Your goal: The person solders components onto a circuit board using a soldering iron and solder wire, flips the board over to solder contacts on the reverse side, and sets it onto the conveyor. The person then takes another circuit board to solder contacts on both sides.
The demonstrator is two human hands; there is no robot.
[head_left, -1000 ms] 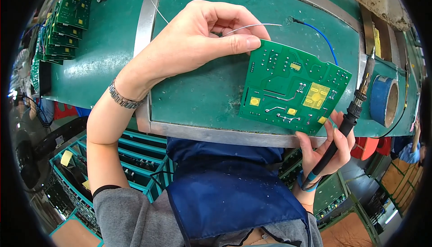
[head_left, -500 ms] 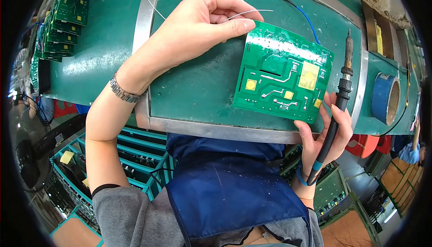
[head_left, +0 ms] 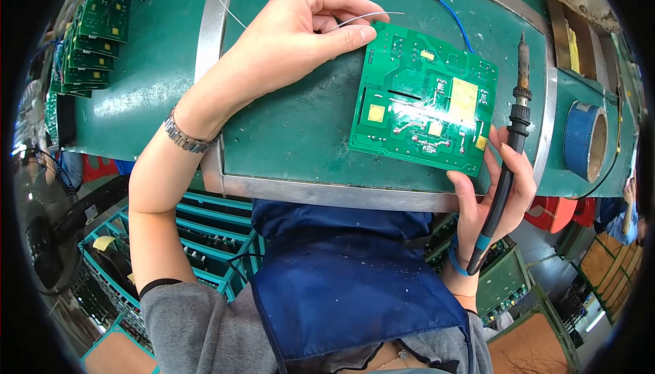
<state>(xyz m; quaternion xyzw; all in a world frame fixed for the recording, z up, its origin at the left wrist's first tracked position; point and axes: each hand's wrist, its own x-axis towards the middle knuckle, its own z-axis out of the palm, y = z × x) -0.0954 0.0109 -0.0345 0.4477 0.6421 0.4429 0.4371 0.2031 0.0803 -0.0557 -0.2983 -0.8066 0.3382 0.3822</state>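
Observation:
A green circuit board (head_left: pixel 409 111) with yellow patches is tilted over the bench, glare across its middle. At its upper left corner, my left hand (head_left: pixel 307 30) is closed with thumb and fingers on the board edge, and a thin solder wire (head_left: pixel 361 17) runs through the same fingers. My right hand (head_left: pixel 505 186) holds a soldering iron (head_left: pixel 510 149) with a black handle, its tip pointing away from me. The right fingertips also touch the board's lower right corner. A blue wire (head_left: pixel 456 19) with a ring terminal extends from behind the board's far edge.
The green bench mat (head_left: pixel 286 142) has a metal frame (head_left: pixel 341 193). Several circuit boards (head_left: pixel 95 40) stand in a row at the far left. To the right is a blue tape roll (head_left: pixel 585 141). Teal racks (head_left: pixel 211 237) with boards stand below the bench edge.
The board has shifted slightly left and changed its tilt, so the glare moved from its far part to the middle. Both hands moved with it, grips unchanged.

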